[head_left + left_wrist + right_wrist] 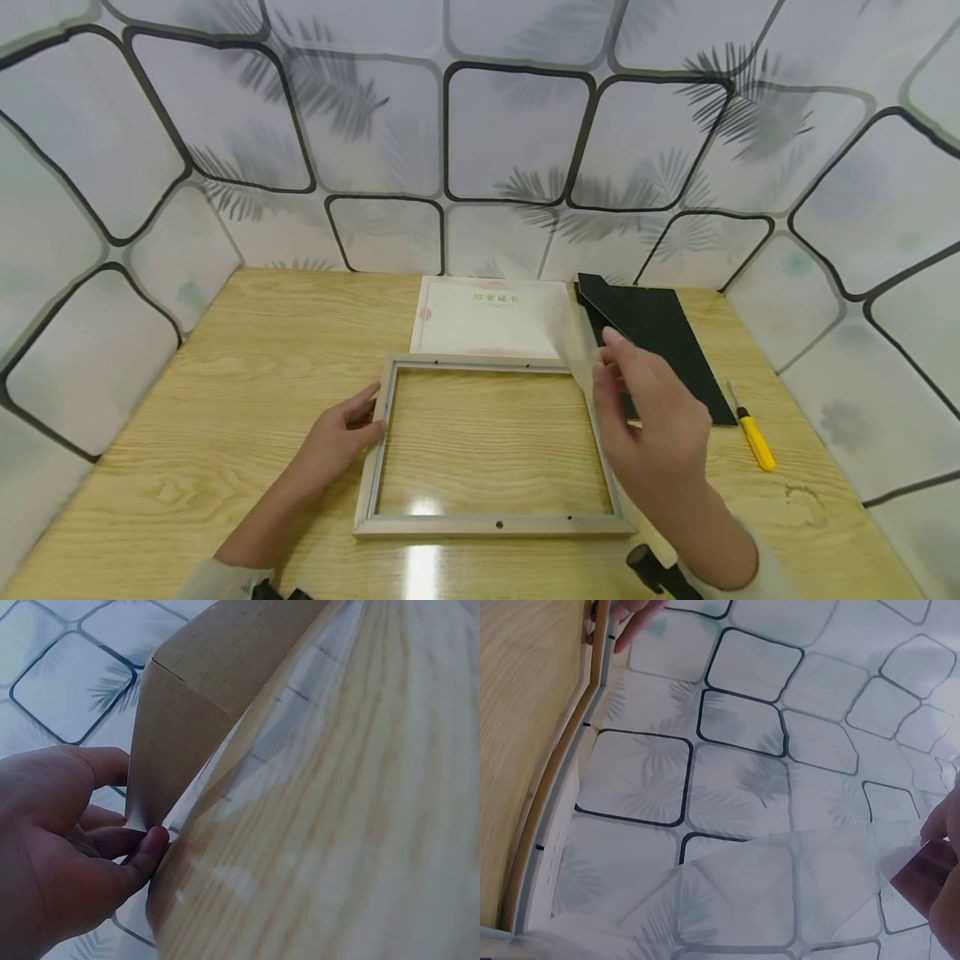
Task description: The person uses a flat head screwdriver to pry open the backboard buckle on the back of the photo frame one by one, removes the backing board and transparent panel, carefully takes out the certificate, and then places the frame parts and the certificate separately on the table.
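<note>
A pale picture frame (435, 525) lies on the wooden table, and bare tabletop shows through its opening. My left hand (330, 446) grips the frame's left side, thumb and fingers at its edge. Raised over the frame's right side, my right hand (660, 417) pinches a thin clear plastic sheet (573, 342) between thumb and fingers. The right wrist view shows this clear sheet (832, 877) spreading away from the fingertips, with the wall pattern visible through it. A white certificate (491, 321) with a pink border lies just beyond the frame's far side.
A black backing board (652, 325) with a raised flap lies at the right, partly behind my right hand. To its right rests a screwdriver (757, 442) with a yellow handle. Patterned walls (517, 133) enclose the table (187, 433) at the back and sides.
</note>
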A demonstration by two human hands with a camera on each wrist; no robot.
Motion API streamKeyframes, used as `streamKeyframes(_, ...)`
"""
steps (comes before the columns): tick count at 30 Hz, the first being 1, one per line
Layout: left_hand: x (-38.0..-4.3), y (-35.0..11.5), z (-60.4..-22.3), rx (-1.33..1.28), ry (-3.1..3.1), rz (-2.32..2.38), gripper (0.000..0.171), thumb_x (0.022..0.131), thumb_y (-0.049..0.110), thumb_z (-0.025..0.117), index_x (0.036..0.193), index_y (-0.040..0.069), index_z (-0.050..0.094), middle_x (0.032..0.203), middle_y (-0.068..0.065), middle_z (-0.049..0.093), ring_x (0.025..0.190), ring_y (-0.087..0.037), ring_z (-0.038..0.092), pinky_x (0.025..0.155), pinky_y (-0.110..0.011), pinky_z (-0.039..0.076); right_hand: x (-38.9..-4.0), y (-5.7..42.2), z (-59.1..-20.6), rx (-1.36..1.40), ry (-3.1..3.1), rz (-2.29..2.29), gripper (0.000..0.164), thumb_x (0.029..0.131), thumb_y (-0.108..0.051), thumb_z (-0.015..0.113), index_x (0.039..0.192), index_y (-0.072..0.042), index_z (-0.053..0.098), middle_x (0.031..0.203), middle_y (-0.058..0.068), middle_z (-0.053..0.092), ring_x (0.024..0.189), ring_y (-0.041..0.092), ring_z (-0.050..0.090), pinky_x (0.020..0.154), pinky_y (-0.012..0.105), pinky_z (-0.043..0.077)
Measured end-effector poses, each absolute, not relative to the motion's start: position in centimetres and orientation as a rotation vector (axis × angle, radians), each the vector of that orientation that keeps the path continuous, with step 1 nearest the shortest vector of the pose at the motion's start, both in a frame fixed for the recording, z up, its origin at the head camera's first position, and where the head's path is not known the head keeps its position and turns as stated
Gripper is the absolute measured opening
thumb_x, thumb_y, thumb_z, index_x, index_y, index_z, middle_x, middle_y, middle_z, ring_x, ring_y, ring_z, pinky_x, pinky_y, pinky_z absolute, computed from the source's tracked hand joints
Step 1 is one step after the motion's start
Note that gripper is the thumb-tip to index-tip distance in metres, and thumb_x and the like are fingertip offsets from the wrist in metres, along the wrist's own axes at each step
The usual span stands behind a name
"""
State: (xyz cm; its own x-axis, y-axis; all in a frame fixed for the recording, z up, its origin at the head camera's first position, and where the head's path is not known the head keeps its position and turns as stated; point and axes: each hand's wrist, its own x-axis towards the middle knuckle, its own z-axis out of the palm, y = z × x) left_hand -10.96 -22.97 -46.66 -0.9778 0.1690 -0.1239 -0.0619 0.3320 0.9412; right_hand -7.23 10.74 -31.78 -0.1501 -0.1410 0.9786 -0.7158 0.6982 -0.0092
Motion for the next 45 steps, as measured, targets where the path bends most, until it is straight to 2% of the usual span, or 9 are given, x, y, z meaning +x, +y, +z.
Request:
streamKeyframes(6, -10.9, -22.9, -46.6, 0.081, 2.391, 1.704, 0.068, 0.100, 0.021, 0.064, 0.159, 0.013, 0.032, 0.149, -0.022, 0.050, 0.125, -0.030, 0.057, 0.093, -0.024, 0.053, -7.9, 11.9, -31.1, 0.605, -1.481, 0.643, 0.018, 0.097, -0.008, 0.067, 0.103, 0.006, 0.075, 0.079, 0.023, 0.066, 0.062, 0.036, 0.060, 0.083, 0.010, 0.052)
streamKeyframes(12, -10.9, -22.9, -46.5, 0.087, 2.416, 1.688, 0.069, 0.099, 0.023, 0.064, 0.159, 0.011, 0.032, 0.147, -0.022, 0.052, 0.124, -0.030, 0.059, 0.092, -0.023, 0.052, -7.8, 13.1, -30.5, 0.498, -1.440, 0.613, 0.025, 0.085, 0.014, 0.063, 0.098, 0.000, 0.079, 0.078, 0.023, 0.063, 0.058, 0.035, 0.050, 0.058, 0.022, 0.040)
streamKeyframes(16, -10.8, -22.9, -46.4, 0.096, 2.434, 1.663, 0.068, 0.099, 0.025, 0.064, 0.158, 0.010, 0.033, 0.146, -0.023, 0.052, 0.126, -0.031, 0.058, 0.094, -0.027, 0.053, -7.6, 14.3, -30.5, 0.425, -1.486, 0.590, 0.025, 0.083, 0.016, 0.062, 0.097, 0.003, 0.078, 0.084, 0.025, 0.063, 0.062, 0.038, 0.053, 0.061, 0.025, 0.040)
streamKeyframes(21, -10.8, -22.9, -46.3, 0.096, 2.441, 1.647, 0.069, 0.099, 0.025, 0.065, 0.158, 0.009, 0.033, 0.145, -0.022, 0.054, 0.125, -0.030, 0.058, 0.095, -0.028, 0.053, -7.3, 15.9, -30.6, 0.368, -1.549, 0.582, 0.023, 0.088, 0.009, 0.057, 0.100, 0.005, 0.076, 0.093, 0.026, 0.065, 0.059, 0.035, 0.055, 0.069, 0.012, 0.042)
streamKeyframes(25, -10.8, -23.0, -46.5, 0.099, 2.454, 1.630, 0.068, 0.099, 0.025, 0.065, 0.158, 0.009, 0.034, 0.144, -0.021, 0.055, 0.125, -0.030, 0.058, 0.096, -0.029, 0.052, -6.8, 17.2, -30.6, 0.330, -1.610, 0.620, 0.026, 0.091, 0.005, 0.054, 0.105, 0.008, 0.075, 0.099, 0.029, 0.064, 0.062, 0.008, 0.060, 0.076, 0.001, 0.041)
streamKeyframes(29, -10.9, -22.9, -46.5, 0.094, 2.472, 1.608, 0.068, 0.099, 0.025, 0.065, 0.157, 0.009, 0.035, 0.144, -0.021, 0.055, 0.124, -0.030, 0.058, 0.096, -0.031, 0.052, -6.4, 18.4, -30.7, 0.286, -1.643, 0.661, 0.027, 0.092, 0.004, 0.053, 0.109, 0.010, 0.074, 0.103, 0.030, 0.064, 0.082, -0.020, 0.056, 0.075, -0.002, 0.042)
streamKeyframes(33, -10.8, -22.9, -46.3, 0.112, 2.481, 1.605, 0.068, 0.099, 0.025, 0.065, 0.157, 0.007, 0.034, 0.142, -0.022, 0.056, 0.123, -0.030, 0.059, 0.096, -0.032, 0.053, -5.8, 19.7, -30.6, 0.234, -1.690, 0.680, 0.028, 0.094, 0.004, 0.053, 0.113, 0.011, 0.072, 0.109, 0.024, 0.065, 0.086, -0.021, 0.057, 0.075, -0.003, 0.042)
streamKeyframes(39, -10.7, -22.8, -46.1, 0.117, 2.485, 1.601, 0.067, 0.100, 0.023, 0.064, 0.157, 0.004, 0.034, 0.141, -0.021, 0.057, 0.123, -0.030, 0.059, 0.094, -0.029, 0.053, -5.5, 22.1, -30.8, 0.179, -1.774, 0.700, 0.030, 0.095, 0.005, 0.052, 0.119, 0.011, 0.069, 0.115, -0.012, 0.057, 0.087, -0.020, 0.057, 0.073, -0.006, 0.040)
streamKeyframes(45, -10.6, -22.6, -46.0, 0.128, 2.490, 1.606, 0.066, 0.100, 0.020, 0.064, 0.155, 0.000, 0.035, 0.139, -0.022, 0.058, 0.122, -0.032, 0.059, 0.094, -0.030, 0.054, -5.1, 25.9, -31.8, 0.055, -1.976, 0.716, 0.041, 0.097, 0.004, 0.052, 0.135, -0.002, 0.063, 0.120, -0.030, 0.046, 0.088, -0.022, 0.054, 0.071, -0.006, 0.041)
